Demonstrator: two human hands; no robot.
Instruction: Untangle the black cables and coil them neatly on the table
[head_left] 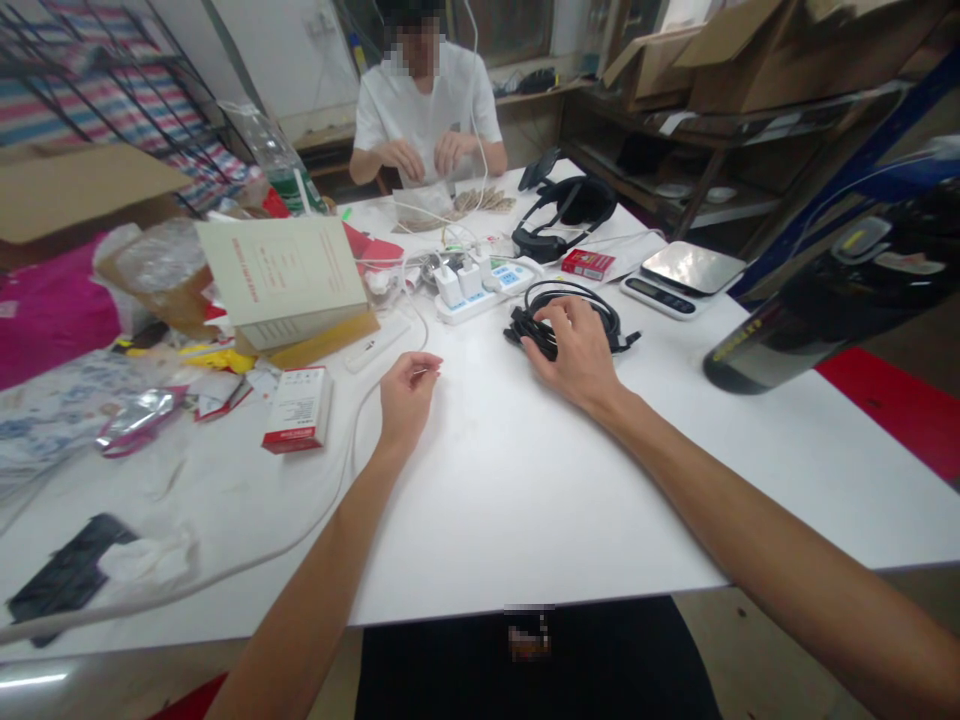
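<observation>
My right hand [576, 350] rests on a coiled black cable [619, 318], its fingers and thumb curved around the near left part of the bundle. The palm hides some of the coil. To its left, my left hand [409, 400] is just above or on the white table [480, 500], fingers curled in and tips pressed together. Whether anything small is between those fingertips I cannot make out. A white power strip [491, 297] with several plugged-in white chargers lies beyond both hands.
At right are a kitchen scale [679, 280], a red box [589, 264], a headset [566, 218] and a tilted black bottle [795, 320]. At left lie a red-white box [298, 408], a propped booklet [289, 275] and a long white cord [300, 540]. Opposite, a person [427, 110] handles small items.
</observation>
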